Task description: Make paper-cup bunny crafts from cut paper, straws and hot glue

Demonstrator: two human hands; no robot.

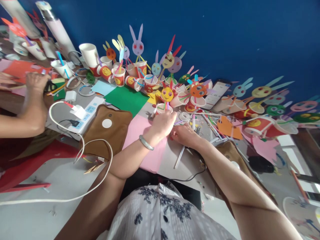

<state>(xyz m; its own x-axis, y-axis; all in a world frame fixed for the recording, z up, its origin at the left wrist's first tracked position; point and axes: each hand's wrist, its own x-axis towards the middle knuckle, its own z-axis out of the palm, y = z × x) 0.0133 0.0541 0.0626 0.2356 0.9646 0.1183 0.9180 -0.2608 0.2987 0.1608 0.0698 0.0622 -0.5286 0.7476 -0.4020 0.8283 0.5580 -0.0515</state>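
Got left hand (pixel 165 125) curled, with yellow-faced paper cup (pixel 159 109) just beyond its fingers; can't tell if pinching it. Got right hand (pixel 185 135) curled just right of left fingers; can't tell if pinching anything. See pink sheet (pixel 136 130) left of left fingers.

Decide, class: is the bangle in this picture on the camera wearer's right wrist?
No, the bangle is on the left wrist, and the right wrist is bare.
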